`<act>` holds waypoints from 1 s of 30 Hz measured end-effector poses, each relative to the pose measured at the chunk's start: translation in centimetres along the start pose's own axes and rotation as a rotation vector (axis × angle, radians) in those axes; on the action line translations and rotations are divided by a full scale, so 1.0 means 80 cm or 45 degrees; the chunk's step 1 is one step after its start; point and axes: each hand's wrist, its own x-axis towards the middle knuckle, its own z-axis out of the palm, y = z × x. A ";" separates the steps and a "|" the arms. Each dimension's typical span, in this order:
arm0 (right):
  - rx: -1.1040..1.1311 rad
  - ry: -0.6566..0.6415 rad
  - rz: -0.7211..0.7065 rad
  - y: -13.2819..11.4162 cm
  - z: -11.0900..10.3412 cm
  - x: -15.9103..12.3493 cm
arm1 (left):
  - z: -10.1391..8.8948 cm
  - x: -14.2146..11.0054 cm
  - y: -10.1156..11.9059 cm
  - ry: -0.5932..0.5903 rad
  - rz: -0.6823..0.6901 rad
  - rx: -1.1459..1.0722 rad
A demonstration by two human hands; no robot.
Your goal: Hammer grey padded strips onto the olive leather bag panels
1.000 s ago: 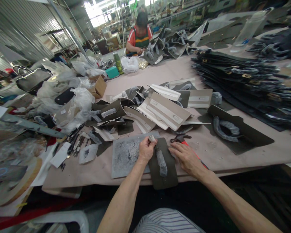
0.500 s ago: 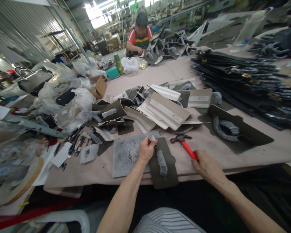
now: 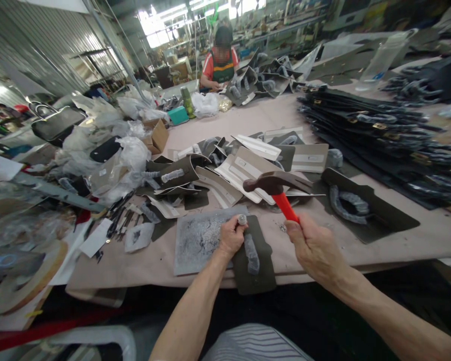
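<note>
My right hand is closed round the red handle of a claw hammer. The hammer is raised above the table, its striking face toward the left. My left hand grips an upright metal punch, whose round top shows above the fingers; its lower end is hidden. Under that hand lies a dark olive bag panel with a plastic-wrapped handle. The panel's left edge overlaps a worn grey slab, and its near end hangs over the table edge.
Behind the slab is a pile of bag panels. Another panel lies at right, before stacked black pieces. Loose tools and plastic bags are at left. A co-worker sits across the table.
My right hand has lifted the hammer from the table and now holds it higher, closer to the camera. My left hand stays nearly in place, with the punch top tilted more toward me.
</note>
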 end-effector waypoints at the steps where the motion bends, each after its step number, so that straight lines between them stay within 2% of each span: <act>1: -0.157 -0.016 -0.094 0.000 0.001 0.006 | 0.000 -0.001 -0.001 0.000 0.006 0.016; 4: -0.523 -0.293 -0.200 0.002 -0.003 0.019 | 0.001 -0.001 -0.004 0.008 -0.011 0.068; 6: -0.573 -0.352 -0.224 -0.009 -0.018 0.027 | 0.002 0.000 -0.005 0.010 -0.017 0.066; 7: -0.524 -0.285 -0.245 -0.019 -0.028 0.030 | 0.001 0.000 -0.005 0.007 -0.009 0.051; 9: -0.348 0.005 -0.265 -0.042 -0.046 0.035 | 0.001 0.000 -0.003 0.001 0.009 0.013; 11: -0.188 0.365 -0.221 -0.056 -0.052 0.035 | 0.000 0.000 -0.002 -0.003 0.011 -0.014; 12: -0.155 0.453 -0.203 -0.056 -0.048 0.034 | 0.000 0.000 -0.002 -0.004 0.007 -0.022; 13: -0.173 0.424 -0.183 -0.052 -0.041 0.031 | 0.000 0.000 -0.002 -0.005 -0.002 -0.023; 14: -0.238 0.295 -0.156 -0.043 -0.032 0.027 | 0.000 0.000 -0.002 -0.009 -0.014 -0.017; 16: -0.426 -0.137 -0.111 -0.017 -0.013 0.021 | 0.001 -0.001 -0.003 -0.014 -0.028 0.002; 17: -0.512 -0.318 -0.082 -0.004 -0.006 0.019 | 0.001 -0.001 -0.004 -0.018 -0.026 0.007; 18: -0.574 -0.432 -0.053 0.010 -0.002 0.017 | 0.001 -0.001 -0.004 -0.019 -0.020 0.006; 21: -0.617 -0.479 -0.023 0.044 0.002 0.016 | 0.001 -0.001 -0.003 -0.018 0.006 -0.020; 25: -0.584 -0.532 0.185 0.091 0.009 0.012 | 0.000 0.000 -0.002 -0.019 0.001 -0.039; 27: -0.690 -0.513 0.236 0.105 0.016 0.008 | -0.001 0.000 -0.002 -0.018 -0.009 -0.048; 29: -0.824 -0.376 0.093 0.103 0.025 0.002 | -0.002 0.000 -0.001 -0.014 -0.018 -0.067; 30: -0.848 -0.298 -0.057 0.095 0.030 0.000 | -0.002 0.000 -0.001 -0.012 -0.023 -0.077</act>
